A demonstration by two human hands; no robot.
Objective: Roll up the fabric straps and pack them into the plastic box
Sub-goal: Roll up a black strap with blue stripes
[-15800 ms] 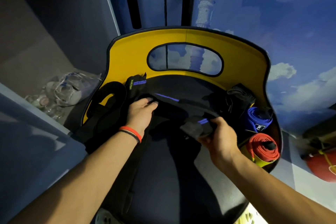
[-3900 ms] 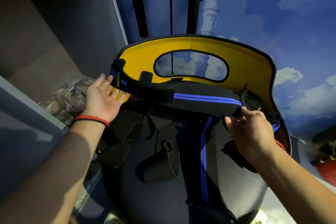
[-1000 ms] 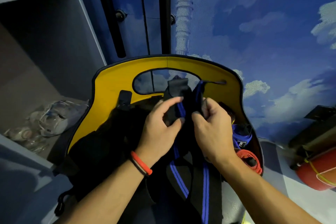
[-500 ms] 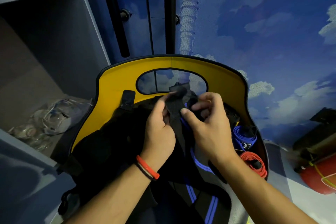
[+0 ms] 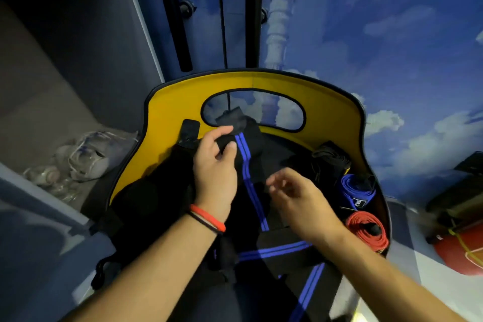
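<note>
Dim, blue-tinted indoor light. Backs of the left hand [image 5: 214, 175] and right hand [image 5: 303, 204] are lit from above; the black strap [image 5: 252, 138] pinched under the left fingers [image 5: 222, 131] sinks into shadow, only its blue stripes readable. Right fingers [image 5: 281, 178] smeared by motion blur. Yellow box wall [image 5: 332, 104] beyond the fingers is brightest. Shelf recess [image 5: 68, 49] left of the fingers dark. Wide-angle bending at the edges; overall soft, noisy.

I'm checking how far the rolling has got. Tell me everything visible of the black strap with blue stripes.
The black strap looks like woven fabric with two blue lines along its length. The left hand pinches its bunched top end before the yellow backrest; the rest trails down unrolled, bending sideways below. The blurred right hand hovers beside it, holding nothing.
</note>
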